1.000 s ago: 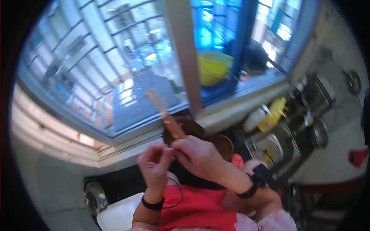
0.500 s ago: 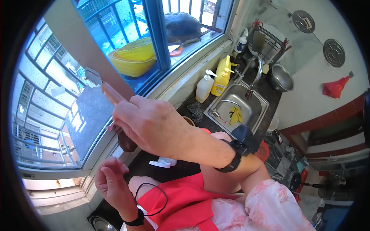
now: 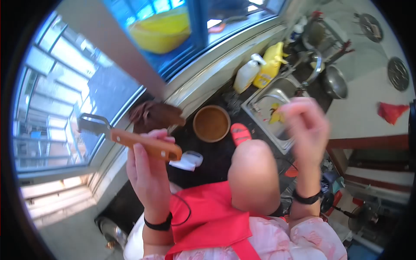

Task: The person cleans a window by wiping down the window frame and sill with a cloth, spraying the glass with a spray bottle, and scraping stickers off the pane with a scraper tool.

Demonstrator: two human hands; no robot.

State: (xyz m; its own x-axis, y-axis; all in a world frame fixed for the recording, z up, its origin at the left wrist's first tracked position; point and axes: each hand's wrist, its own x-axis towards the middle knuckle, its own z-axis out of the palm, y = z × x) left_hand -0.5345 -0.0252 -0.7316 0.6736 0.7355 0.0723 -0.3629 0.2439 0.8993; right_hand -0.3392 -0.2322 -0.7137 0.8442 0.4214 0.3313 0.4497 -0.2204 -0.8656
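My left hand (image 3: 149, 177) is closed around the orange wooden handle of a scraper (image 3: 145, 145), raised before the window. Its metal head, a bent frame with a toothed-looking edge, points to the upper left. Further right, my right hand (image 3: 308, 125) is up in front of the sink's near side, blurred by motion; its fingers are loosely bent and apart, with nothing visible in them. Behind the scraper a brown cloth (image 3: 158, 116) lies by the window sill. Below it on the dark counter sits a white plastic piece (image 3: 188, 161).
A round brown basin (image 3: 211, 123) stands on the counter beside a red slipper (image 3: 240, 133) on my foot. The steel sink (image 3: 255, 110) holds a yellow cloth (image 3: 276, 113). A white pump bottle (image 3: 247, 74) and a yellow bottle (image 3: 269, 65) line the wall. A steel bowl (image 3: 336, 82) is beyond.
The scraper has passed from my right hand to my left. My right hand has swung right towards the sink, and my left has risen. The view has shifted, uncovering the basin and cloth.
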